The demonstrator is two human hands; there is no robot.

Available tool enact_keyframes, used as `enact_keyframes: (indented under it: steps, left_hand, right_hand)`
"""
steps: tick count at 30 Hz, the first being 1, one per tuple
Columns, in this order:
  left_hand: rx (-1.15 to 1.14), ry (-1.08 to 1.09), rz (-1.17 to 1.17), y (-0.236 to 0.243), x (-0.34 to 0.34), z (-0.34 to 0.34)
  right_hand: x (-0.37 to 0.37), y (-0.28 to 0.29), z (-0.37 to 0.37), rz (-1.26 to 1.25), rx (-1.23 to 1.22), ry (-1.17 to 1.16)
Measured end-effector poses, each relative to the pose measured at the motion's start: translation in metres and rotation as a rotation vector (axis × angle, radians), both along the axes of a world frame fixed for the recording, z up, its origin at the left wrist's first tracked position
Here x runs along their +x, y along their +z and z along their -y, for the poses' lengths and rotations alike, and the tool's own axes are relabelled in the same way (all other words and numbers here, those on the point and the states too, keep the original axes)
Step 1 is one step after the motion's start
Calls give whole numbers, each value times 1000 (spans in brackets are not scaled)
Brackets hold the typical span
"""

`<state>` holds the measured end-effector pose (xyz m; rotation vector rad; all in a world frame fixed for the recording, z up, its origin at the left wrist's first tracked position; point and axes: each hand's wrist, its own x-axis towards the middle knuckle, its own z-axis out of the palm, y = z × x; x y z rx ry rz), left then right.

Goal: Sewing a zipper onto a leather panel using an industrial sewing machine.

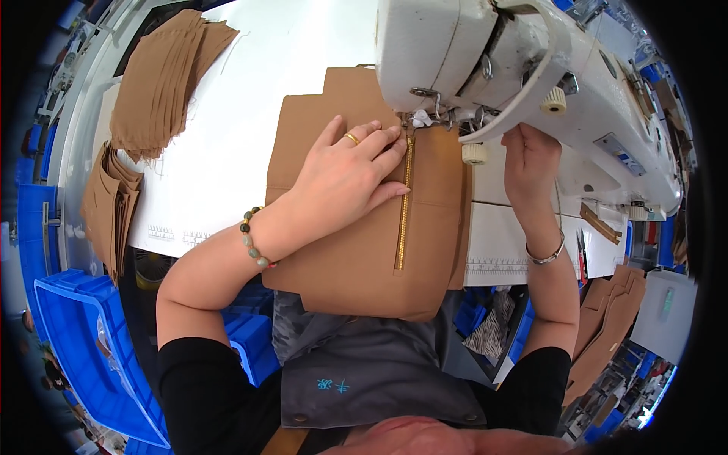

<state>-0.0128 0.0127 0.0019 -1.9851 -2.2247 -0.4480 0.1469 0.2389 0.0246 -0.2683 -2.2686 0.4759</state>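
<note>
A brown fabric panel (345, 262) with notched corners lies on the white sewing table, its near end hanging over the edge toward my apron. Set lengthwise in it is a gold-toothed zipper (403, 220), whose far end runs up to the needle area of a white sewing machine (432, 45). My left hand (349, 171) rests flat on the panel just left of the zipper, fingers stretched out and pointing to the presser foot. Right of the panel, beside the machine's arm, my right hand (531, 163) is closed with curled fingers; what it grips, if anything, is hidden.
Stacks of brown fabric pieces (155, 83) lie at the far left, with more brown pieces (607, 318) at the right. A blue bin (91, 341) stands at lower left. Scissors (582, 254) and a short zipper piece (601, 224) lie right of my right forearm.
</note>
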Motion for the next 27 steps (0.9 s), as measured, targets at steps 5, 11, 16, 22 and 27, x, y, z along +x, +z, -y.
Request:
enact_keyframes:
  steps: [5, 11, 16, 22, 27]
  left_hand:
    - [38, -21, -33, 0, 4, 4]
    - [29, -59, -25, -1, 5, 4]
    - [32, -70, -19, 1, 5, 4]
    - [37, -68, -17, 3, 6, 5]
    - [83, -72, 71, 2, 7, 5]
  right_hand:
    - [-3, -10, 5, 112, 191, 180]
    - [-14, -42, 17, 251, 159, 341]
    - [-26, -54, 13, 195, 87, 335]
    - [-20, -46, 20, 251, 59, 357]
    - [-9, -37, 32, 281, 258, 356]
